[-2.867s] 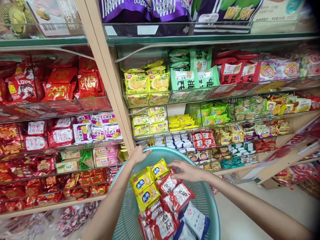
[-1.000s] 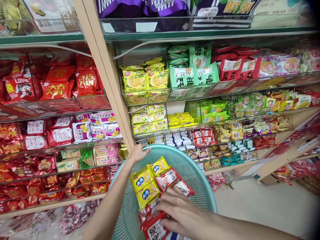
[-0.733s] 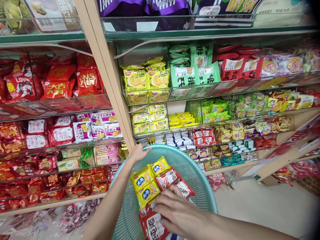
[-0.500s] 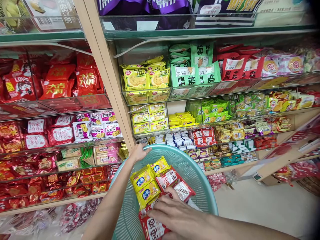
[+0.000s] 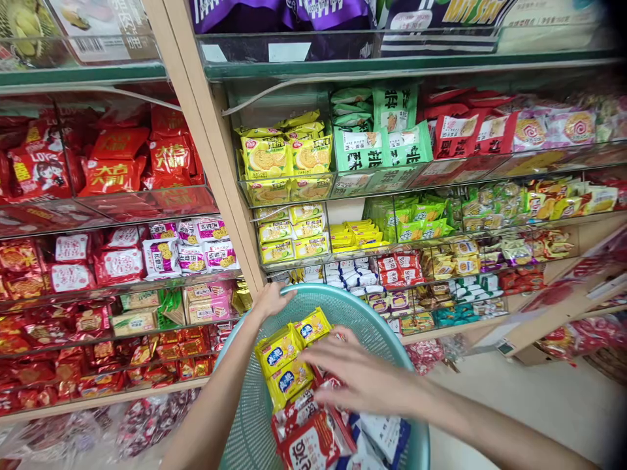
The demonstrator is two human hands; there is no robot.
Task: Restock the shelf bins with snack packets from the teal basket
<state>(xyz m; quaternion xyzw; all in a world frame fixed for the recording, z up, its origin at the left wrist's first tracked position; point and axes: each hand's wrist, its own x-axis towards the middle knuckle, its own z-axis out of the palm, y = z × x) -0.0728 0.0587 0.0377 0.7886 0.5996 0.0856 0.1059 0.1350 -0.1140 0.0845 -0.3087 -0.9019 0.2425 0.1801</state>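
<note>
My left hand [image 5: 271,301] grips the far rim of a teal plastic basket [image 5: 245,418], its fingers curled over the edge. Inside lie yellow snack packets [image 5: 278,356], red-and-white packets [image 5: 313,445] and blue-and-white packets [image 5: 385,436]. Over the middle of the pile is my right hand [image 5: 350,372], slightly blurred, with the fingers stretched out and apart and nothing visible in them. It covers part of the red packets beside the yellow ones.
Shelves with clear-fronted bins stand ahead, split by a wooden upright [image 5: 210,143]. Yellow lemon packets [image 5: 284,156] fill one bin, red packets [image 5: 115,156] others on the left. Bagged goods [image 5: 157,421] lie below the left shelf. Pale floor [image 5: 470,398] shows at right.
My right hand has lifted off the red packet at the front and moved up and right across the pile. Blue-and-white packets have come into sight. My left hand stays on the rim.
</note>
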